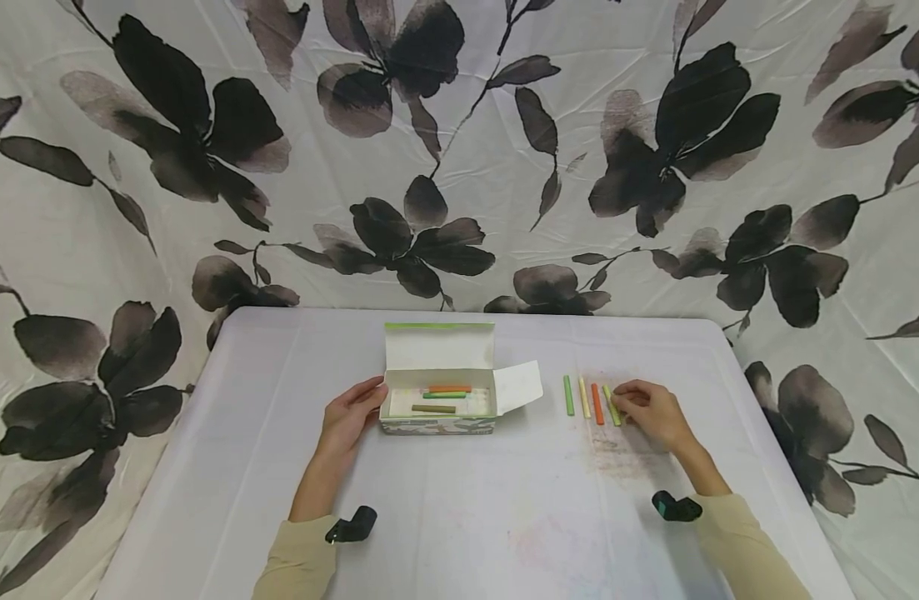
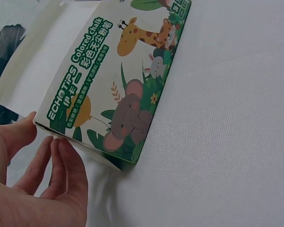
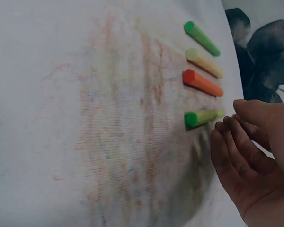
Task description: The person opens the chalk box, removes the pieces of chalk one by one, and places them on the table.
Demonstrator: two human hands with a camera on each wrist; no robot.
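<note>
A chalk box (image 1: 438, 427), its lid raised and a side flap out, stands mid-table. Inside lie an orange chalk (image 1: 450, 388), a green chalk (image 1: 445, 396) and an olive-brown chalk (image 1: 433, 409). My left hand (image 1: 348, 414) pinches the box's left end between thumb and fingers; animal drawings cover the box side (image 2: 132, 104) in the left wrist view. On the right, my right hand (image 1: 651, 410) has its fingertips around the far end of a yellow-green chalk (image 3: 201, 117). Beside that, in a row, lie an orange-red chalk (image 3: 202, 83), a pale yellow chalk (image 3: 203, 63) and another green chalk (image 3: 201, 39).
Chalk smudges (image 3: 118, 123) mark the white tablecloth (image 1: 429, 508) below the row on the right. A floral cloth (image 1: 534, 192) hangs behind the table. Black wrist devices (image 1: 354, 525) sit at both sleeves.
</note>
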